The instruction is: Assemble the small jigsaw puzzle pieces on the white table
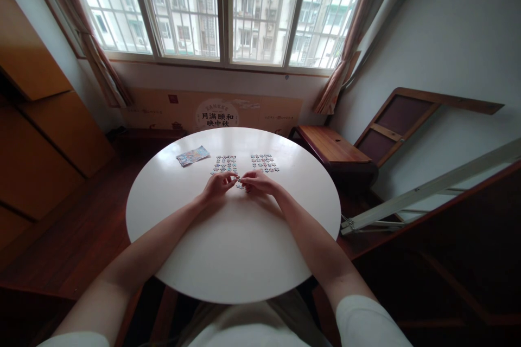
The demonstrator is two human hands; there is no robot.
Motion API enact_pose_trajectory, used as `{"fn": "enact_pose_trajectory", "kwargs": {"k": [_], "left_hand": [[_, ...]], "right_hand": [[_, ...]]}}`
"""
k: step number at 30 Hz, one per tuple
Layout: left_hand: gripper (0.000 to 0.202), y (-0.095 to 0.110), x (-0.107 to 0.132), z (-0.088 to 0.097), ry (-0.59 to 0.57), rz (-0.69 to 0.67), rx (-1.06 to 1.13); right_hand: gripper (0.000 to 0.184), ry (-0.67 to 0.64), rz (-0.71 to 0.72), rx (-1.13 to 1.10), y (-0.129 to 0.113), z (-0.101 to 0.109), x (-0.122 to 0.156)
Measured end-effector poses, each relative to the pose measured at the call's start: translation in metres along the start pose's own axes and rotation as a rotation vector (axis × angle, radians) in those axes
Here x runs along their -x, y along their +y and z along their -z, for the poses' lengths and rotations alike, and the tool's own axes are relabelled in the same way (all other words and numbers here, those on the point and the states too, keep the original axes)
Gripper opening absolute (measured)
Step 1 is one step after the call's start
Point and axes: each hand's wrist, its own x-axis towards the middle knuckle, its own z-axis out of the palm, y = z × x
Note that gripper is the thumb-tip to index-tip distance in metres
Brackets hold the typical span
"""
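Note:
Over the middle of the round white table [236, 249], my left hand [218, 185] and my right hand [260, 182] meet fingertip to fingertip. Between them, pinched from both sides, is a small jigsaw piece [239, 179]. A few more loose pieces [240, 186] lie just under my fingers, partly hidden by them. Beyond my left hand, several jigsaw pieces [226, 164] are laid out in rows. A second group of pieces [264, 162] lies in rows behind my right hand. The fingers of both hands are curled.
A colourful printed sheet [192, 155] rests at the table's back left. A low wooden cabinet [334, 143] stands behind the table's right edge. Against the wall below the window is a long printed cardboard panel [163, 105]. A wooden-framed piece [401, 119] leans at the right wall.

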Motion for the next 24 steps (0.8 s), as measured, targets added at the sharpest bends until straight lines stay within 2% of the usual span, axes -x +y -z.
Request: {"fn": "enact_pose_trajectory", "kwargs": {"k": [9,24], "left_hand": [[0.026,0.0018,-0.0014,0.0011,-0.037,-0.001,0.019],[0.026,-0.0002,0.0001,0.0006,0.012,0.018,-0.07]], "right_hand": [[0.033,0.006,-0.007,-0.008,-0.0016,-0.0013,0.0006],[0.034,0.002,0.004,-0.017,0.0021,0.0006,-0.0014]]}}
